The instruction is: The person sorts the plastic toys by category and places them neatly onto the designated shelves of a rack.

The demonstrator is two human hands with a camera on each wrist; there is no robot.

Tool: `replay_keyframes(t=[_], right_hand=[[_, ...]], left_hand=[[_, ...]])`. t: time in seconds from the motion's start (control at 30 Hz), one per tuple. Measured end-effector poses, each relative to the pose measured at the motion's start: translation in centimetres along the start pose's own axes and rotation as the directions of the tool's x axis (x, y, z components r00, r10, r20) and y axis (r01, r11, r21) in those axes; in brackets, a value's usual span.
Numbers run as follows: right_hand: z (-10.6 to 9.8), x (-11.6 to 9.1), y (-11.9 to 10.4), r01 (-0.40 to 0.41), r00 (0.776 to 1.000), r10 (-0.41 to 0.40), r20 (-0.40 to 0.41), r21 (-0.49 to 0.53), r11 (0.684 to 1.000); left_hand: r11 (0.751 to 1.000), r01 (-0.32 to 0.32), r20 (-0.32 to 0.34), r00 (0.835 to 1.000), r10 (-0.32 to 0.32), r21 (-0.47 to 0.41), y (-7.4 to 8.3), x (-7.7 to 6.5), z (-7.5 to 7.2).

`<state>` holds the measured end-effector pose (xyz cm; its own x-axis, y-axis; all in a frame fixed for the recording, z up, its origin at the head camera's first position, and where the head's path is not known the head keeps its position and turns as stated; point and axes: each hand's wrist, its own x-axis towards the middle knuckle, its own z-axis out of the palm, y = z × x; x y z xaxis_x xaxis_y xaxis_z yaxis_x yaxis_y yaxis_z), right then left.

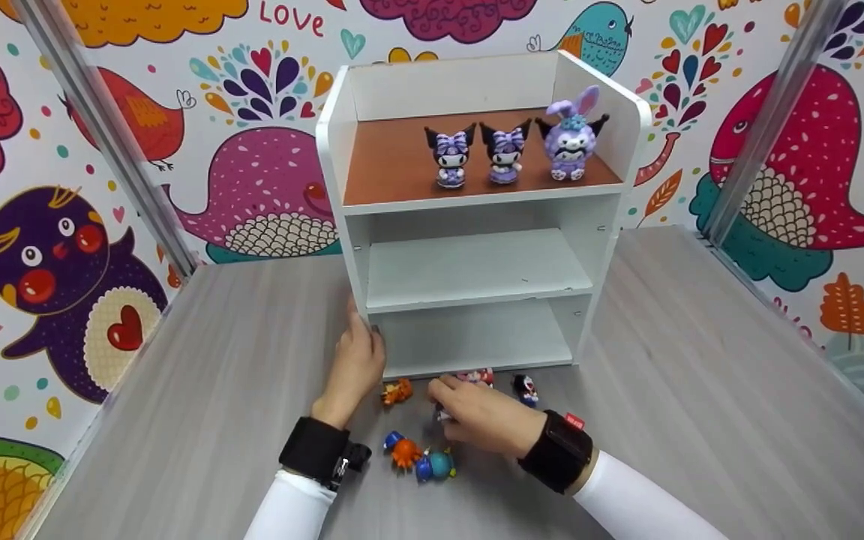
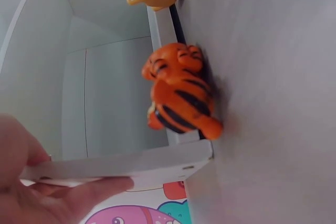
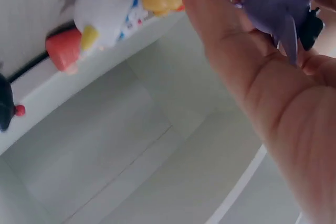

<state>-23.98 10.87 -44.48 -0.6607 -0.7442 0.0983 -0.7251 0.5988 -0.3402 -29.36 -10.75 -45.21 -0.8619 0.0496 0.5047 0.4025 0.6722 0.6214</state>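
Left hand (image 1: 357, 360) pinches side of white shelf (image 1: 469, 277), maybe for keeping it steady. Right hand (image 1: 488, 416) curls fingers round purple toy (image 3: 275, 3), low by shelf front. Tiger toy (image 1: 397, 392) on bench (image 1: 252, 450) near left hand. Kuromi toys (image 1: 505, 159) up top face out, likely for show.

Red "LOVE" (image 1: 292, 19) on patterned wall (image 1: 177, 60)

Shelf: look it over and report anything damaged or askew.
On the shelf, the middle board's front edge shows small dark marks toward the right, perhaps chipped coating, though too small to be sure. The three toys on top stand upright.
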Motion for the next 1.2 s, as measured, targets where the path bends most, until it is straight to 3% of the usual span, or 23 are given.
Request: replay_keyframes(t=[0.13, 0.33, 0.83, 1.07, 1.2], right_hand=[[-0.4, -0.1, -0.1, 0.044, 0.995, -0.045, -0.087, -0.016, 0.999], [-0.8, -0.2, 0.0, 0.124, 0.965, -0.117, -0.233, 0.015, 0.992], [-2.5, -0.6, -0.3, 0.098, 0.971, -0.074, -0.228, 0.095, 0.991], [-3.4, -0.7, -0.5, 0.129, 0.961, -0.084, -0.264, 0.157, 0.979], [-3.9, -0.8, -0.7, 0.164, 0.941, -0.103, -0.321, 0.169, 0.972]], left_hand=[[1.000, -0.004, -0.004, 1.000, 0.004, -0.005, -0.1, 0.0, 0.1], [1.000, -0.014, -0.015, 1.000, 0.014, -0.008, -0.1, 0.0, 0.2], [1.000, -0.024, -0.005, 1.000, 0.024, -0.016, -0.2, 0.2, 0.1], [0.999, -0.031, -0.020, 0.999, 0.030, -0.016, -0.2, 0.1, 0.2], [1.000, -0.027, -0.024, 0.999, 0.026, -0.009, -0.3, 0.1, 0.3]])
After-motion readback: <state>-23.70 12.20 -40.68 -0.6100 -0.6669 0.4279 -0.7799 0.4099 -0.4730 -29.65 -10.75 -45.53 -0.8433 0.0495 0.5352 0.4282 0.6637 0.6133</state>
